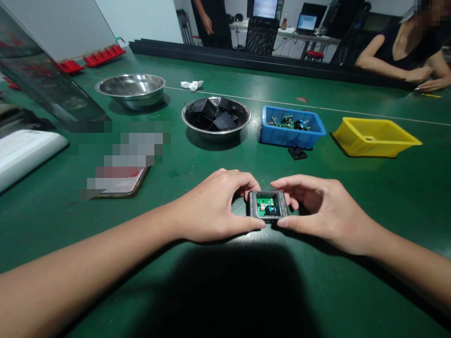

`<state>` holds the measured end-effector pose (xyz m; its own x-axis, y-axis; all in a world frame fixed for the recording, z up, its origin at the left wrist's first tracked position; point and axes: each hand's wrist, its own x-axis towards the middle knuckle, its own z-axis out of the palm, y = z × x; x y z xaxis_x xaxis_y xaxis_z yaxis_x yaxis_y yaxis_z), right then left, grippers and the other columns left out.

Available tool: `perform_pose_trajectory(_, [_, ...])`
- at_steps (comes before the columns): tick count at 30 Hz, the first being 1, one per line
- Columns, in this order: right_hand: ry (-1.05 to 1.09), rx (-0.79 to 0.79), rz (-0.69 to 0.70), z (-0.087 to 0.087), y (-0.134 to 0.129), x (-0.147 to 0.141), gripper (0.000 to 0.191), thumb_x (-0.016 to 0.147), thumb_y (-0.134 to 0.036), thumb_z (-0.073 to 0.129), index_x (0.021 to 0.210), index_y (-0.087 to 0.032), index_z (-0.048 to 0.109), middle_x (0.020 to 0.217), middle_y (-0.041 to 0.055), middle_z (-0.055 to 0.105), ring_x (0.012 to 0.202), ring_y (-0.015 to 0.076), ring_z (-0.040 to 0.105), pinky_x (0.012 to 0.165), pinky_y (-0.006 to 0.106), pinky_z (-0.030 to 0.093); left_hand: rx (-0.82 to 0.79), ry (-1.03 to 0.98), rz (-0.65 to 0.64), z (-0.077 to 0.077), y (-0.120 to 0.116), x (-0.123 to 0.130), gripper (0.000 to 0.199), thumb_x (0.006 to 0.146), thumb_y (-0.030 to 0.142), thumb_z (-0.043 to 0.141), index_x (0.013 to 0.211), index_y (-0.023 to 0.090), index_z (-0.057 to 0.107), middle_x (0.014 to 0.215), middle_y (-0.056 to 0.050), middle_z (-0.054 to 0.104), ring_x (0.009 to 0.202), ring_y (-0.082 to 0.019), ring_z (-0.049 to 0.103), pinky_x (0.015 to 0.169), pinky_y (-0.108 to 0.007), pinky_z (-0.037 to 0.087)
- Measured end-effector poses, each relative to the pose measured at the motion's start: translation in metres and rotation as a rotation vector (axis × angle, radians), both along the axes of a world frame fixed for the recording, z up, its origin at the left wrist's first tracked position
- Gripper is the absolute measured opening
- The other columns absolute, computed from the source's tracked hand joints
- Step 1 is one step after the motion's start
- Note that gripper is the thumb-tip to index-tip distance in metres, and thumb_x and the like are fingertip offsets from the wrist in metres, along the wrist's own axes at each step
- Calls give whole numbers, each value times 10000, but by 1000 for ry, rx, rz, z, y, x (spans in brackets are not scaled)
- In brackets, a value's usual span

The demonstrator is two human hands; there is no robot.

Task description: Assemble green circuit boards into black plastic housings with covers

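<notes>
Both hands work on the black housing [283, 204], which sits face up between them, at or just above the green table [176, 173], nearer than the bowl of black parts [216, 135] and the blue bin [293, 138]; can't tell if it's fully resting. L hand [221, 206]: thumb along near edge, fingers curled round the left end, so clamped on it. R hand [320, 204]: thumb at near R corner, fingertips against the R side, also closed on it; index tip by the far edge, contact unclear. To do this well, imo: hold by the outer rim only, keep thumbs off the green circuit board [261, 204] & blue-tinted lens [271, 210] inside the opening. Keep it level, w/ equal pressure L & R; too much squeeze on one side could skew it. Light's OK, so check board seating by eye.
</notes>
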<state>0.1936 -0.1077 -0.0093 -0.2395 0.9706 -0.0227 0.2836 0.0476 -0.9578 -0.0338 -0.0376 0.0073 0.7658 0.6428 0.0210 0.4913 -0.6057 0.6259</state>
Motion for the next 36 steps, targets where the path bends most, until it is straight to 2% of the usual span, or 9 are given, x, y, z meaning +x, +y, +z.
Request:
perform_pose_trajectory(2, [2,-9,6,0,1,0,527,693,-279,877,1178,-181,697,910,36,662,786,154,569,708,294,517,1,-3,3,0,0,0,390,715,467,799,947,173,690,854,-8,668,752,-161,579,706,-280,396])
perform_pose_trajectory(6, [-34,31,36,2,1,1,412,721,-291,862,1099,-181,737,951,46,667,804,158,586,735,302,521,-8,-8,3,0,0,0,381,713,460,800,939,173,692,852,-6,670,750,-158,579,703,-278,395])
perform_pose_trajectory(12, [-73,-3,51,6,0,2,415,740,-310,844,1117,-177,732,984,60,686,794,164,595,705,303,521,-13,-9,4,0,0,0,390,711,471,801,936,172,691,833,-1,660,730,-151,571,685,-272,389])
perform_pose_trajectory(18, [-232,97,84,8,0,3,400,793,-332,807,1166,-208,729,976,48,705,774,155,579,682,289,493,-5,-7,-4,0,0,0,390,716,477,794,932,171,688,827,2,658,722,-147,569,682,-270,390])
perform_pose_trajectory(26, [-168,88,17,1,-3,2,474,776,-344,815,1204,-174,704,1012,86,734,814,188,636,708,321,545,83,-10,-35,-2,-1,-1,372,748,482,763,953,185,669,859,-1,661,770,-169,582,763,-296,406])
perform_pose_trajectory(31, [-264,282,48,0,-5,2,414,790,-313,797,1177,-202,702,1024,77,741,808,189,666,710,311,565,150,32,-75,-3,-1,0,362,757,435,761,1005,202,637,958,-13,676,888,-201,592,814,-311,388])
perform_pose_trajectory(36, [-358,565,106,-2,-7,3,419,815,-262,769,1220,-229,667,1158,93,734,1031,236,702,882,338,573,203,56,-119,-5,0,0,326,790,419,723,1012,203,621,966,-16,671,905,-204,591,820,-313,368])
